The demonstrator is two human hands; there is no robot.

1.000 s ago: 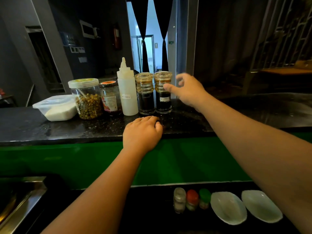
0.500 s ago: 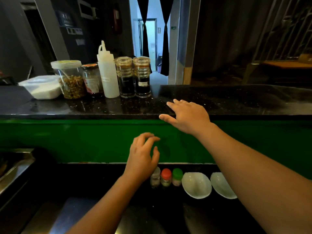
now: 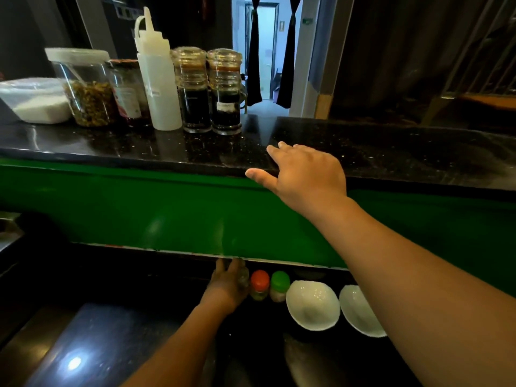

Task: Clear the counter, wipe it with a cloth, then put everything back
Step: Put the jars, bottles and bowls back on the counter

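The black stone upper counter (image 3: 391, 152) carries a row at its left: a plastic tub (image 3: 33, 99), a jar of dried bits (image 3: 86, 90), a red-labelled jar (image 3: 127, 93), a white squeeze bottle (image 3: 159, 79) and two dark sauce jars (image 3: 194, 90) (image 3: 226, 93). My right hand (image 3: 304, 174) hovers open, fingers spread, over that counter's front edge, holding nothing. Down on the lower counter (image 3: 111, 331), my left hand (image 3: 227, 286) wraps around a small shaker (image 3: 245, 277), mostly hidden by the fingers, beside a red-capped shaker (image 3: 259, 283) and a green-capped one (image 3: 280, 284).
Two white bowls (image 3: 312, 305) (image 3: 360, 311) stand right of the shakers under my right forearm. A green panel (image 3: 139, 208) separates the two counter levels. A metal sink edge (image 3: 8, 233) shows at far left. A doorway with dark curtains lies behind the jars.
My left hand dropped from the upper counter's edge to the lower counter and closed around the small shaker. My right hand drew back from the sauce jars to the counter's front edge.
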